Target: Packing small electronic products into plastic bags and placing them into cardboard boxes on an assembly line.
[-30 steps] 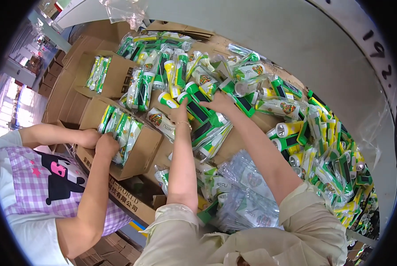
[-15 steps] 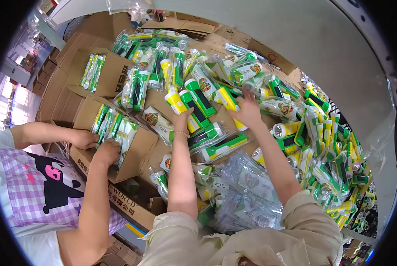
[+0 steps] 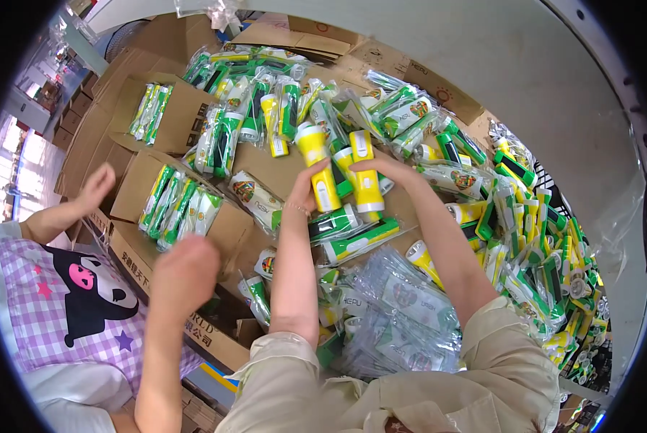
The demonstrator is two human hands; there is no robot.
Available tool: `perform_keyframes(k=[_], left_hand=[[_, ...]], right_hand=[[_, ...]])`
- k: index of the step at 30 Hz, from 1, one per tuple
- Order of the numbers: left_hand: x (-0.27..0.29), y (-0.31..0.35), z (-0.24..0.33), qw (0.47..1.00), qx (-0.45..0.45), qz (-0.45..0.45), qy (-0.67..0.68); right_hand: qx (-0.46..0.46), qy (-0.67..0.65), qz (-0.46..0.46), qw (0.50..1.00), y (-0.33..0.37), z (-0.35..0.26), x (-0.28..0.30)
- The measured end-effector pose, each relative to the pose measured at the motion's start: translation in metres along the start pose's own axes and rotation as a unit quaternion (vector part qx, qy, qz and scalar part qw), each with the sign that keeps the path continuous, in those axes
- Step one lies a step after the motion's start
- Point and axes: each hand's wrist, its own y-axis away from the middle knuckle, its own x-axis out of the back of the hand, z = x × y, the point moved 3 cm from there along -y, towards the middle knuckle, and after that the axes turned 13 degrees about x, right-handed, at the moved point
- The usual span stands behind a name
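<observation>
My left hand [image 3: 306, 189] is closed round a yellow flashlight [image 3: 313, 146], tilted, its white head pointing away from me. Just to its right, my right hand [image 3: 390, 167] grips a second yellow flashlight [image 3: 369, 192] with its thumb across the body. Both lie yellow side up, close together over the cardboard. Another flashlight [image 3: 343, 160] shows partly between them, mostly covered. Nearer to me, below the hands, lie a bagged green-and-white flashlight [image 3: 365, 241] and a similar bagged one [image 3: 333, 224]. My fingertips are partly hidden behind the flashlights.
A heap of flashlights [image 3: 540, 267] fills the right side. Flat printed plastic bags [image 3: 410, 307] are piled near me. Bagged flashlights stand in an open carton [image 3: 226, 231] and a farther carton [image 3: 175, 133]. At left, a co-worker's hand [image 3: 98, 189] and blurred other hand [image 3: 186, 270] hover by the cartons.
My right hand has come left with its flashlight, beside my left hand's. The flashlight at my left hand now shows its yellow side. The co-worker's hands have left the near carton.
</observation>
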Motion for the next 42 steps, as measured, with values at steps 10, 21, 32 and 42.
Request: perform_keyframes(k=[10, 21, 32, 42], left_hand=[[-0.043, 0.037, -0.023, 0.988, -0.120, -0.002, -0.094], [-0.164, 0.180, -0.130, 0.962, -0.086, -0.061, -0.252], [-0.293, 0.160, -0.329, 0.884, 0.079, -0.284, -0.363], [-0.206, 0.154, -0.381, 0.731, -0.268, -0.031, -0.627]], right_hand=[[0.025, -0.008, 0.057, 0.998, 0.017, 0.002, -0.010], [0.077, -0.045, 0.217, 0.972, 0.262, -0.101, -0.030], [-0.035, 0.005, 0.564, 0.825, 0.542, -0.077, -0.009], [0.037, 0.085, 0.529, 0.843, 0.508, -0.046, -0.038]])
